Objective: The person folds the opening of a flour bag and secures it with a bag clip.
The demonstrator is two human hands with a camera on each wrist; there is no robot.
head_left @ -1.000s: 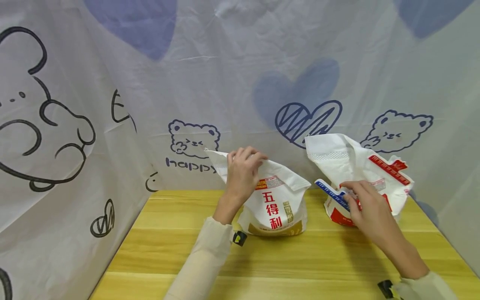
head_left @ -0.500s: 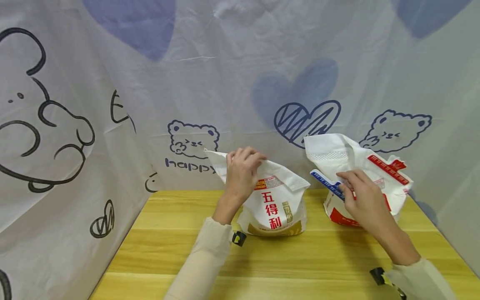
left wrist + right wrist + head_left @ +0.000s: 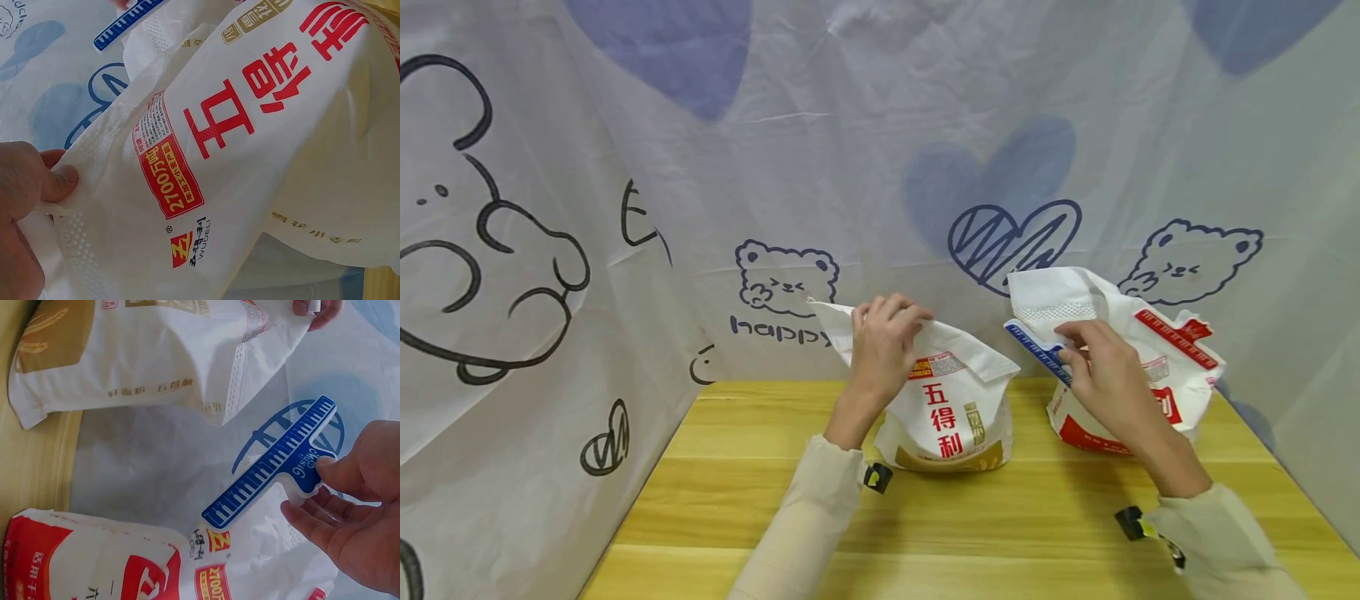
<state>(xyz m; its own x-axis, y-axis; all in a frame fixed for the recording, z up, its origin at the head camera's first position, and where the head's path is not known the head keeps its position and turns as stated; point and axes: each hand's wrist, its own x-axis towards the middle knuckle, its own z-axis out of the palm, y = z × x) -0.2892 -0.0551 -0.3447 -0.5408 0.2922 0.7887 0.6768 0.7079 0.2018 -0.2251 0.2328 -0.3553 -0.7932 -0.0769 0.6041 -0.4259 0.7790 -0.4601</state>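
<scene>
My left hand (image 3: 887, 346) pinches the top edge of a white flour bag (image 3: 966, 392) with red lettering and a gold base; the left wrist view shows the thumb (image 3: 62, 181) pressed on the folded plastic. My right hand (image 3: 1108, 375) holds a blue bag clip (image 3: 275, 465) with a piano-key pattern by its handle, thumb on one side and fingers on the other. In the head view the clip lies in front of a second flour bag (image 3: 1150, 400) with red print. A red clip (image 3: 1180, 340) of the same kind sits across that bag's upper right.
Both bags stand toward the back of a wooden table (image 3: 760, 500). A white sheet (image 3: 865, 167) printed with bears and hearts hangs right behind them and along the sides.
My right hand has moved up and to the left with the blue bag clip, away from the lower front of the second bag. My left hand and both bags stay put.
</scene>
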